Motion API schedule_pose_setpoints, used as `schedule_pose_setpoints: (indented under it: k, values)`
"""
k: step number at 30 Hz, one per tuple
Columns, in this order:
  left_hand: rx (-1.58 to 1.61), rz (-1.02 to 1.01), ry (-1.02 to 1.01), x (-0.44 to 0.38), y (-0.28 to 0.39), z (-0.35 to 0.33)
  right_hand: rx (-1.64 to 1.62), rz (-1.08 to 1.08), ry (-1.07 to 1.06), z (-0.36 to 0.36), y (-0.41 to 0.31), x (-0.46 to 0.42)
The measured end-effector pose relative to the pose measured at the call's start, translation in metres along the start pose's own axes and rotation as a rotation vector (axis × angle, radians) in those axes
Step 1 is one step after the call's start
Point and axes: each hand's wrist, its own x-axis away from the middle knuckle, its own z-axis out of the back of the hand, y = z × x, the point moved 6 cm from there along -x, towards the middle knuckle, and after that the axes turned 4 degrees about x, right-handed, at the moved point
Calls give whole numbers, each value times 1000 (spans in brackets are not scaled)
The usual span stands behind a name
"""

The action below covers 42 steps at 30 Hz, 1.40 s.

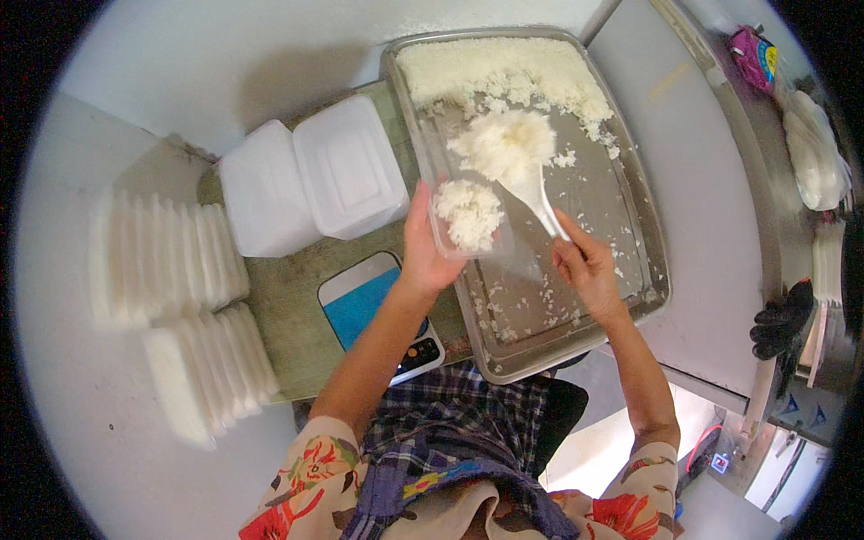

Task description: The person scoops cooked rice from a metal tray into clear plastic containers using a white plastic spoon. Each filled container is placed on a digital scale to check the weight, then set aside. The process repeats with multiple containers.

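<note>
My left hand (432,253) holds a clear plastic container (451,251) with a mound of white rice (469,214) in it. In my right hand (584,263) is the handle of a white rice paddle (536,202). A large heap of rice (506,145) covers the paddle's blade, just beyond the container. Both hands are over a wide metal tray (567,280). A thick layer of cooked rice (499,64) fills the tray's far end, and loose grains lie scattered over its bare bottom. The container's far part is blurred against the tray.
Left of the tray, a kitchen scale (364,304) with a blue top lies partly under my left forearm. Two stacks of white plastic containers (351,165) stand behind it. Rows of filled packs (169,263) line the table's left side. A black glove (783,320) hangs at the right.
</note>
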Motion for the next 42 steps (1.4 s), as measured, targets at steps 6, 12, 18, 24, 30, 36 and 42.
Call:
schedule_pose_setpoints:
  k: [6, 12, 18, 24, 30, 36, 42]
  values:
    - [7, 6, -51, -14, -14, -14, 1037, 385, 96, -32, -17, 30]
    - [8, 16, -57, -13, -21, -7, 917, 338, 87, -17, -14, 34]
    - [13, -66, -44, -23, -15, -7, 929, 430, 73, -13, -44, 64]
    - [78, -43, -100, -17, -18, -20, 976, 414, -46, -30, -30, 90]
    - [108, -34, -56, -16, -18, -10, 810, 402, 45, -5, -63, 64]
    - [25, 6, -18, 1, -23, -5, 1117, 477, -66, -23, -52, 49]
    - [39, -72, -157, 21, -8, -3, 187, -148, 243, 42, -6, 39]
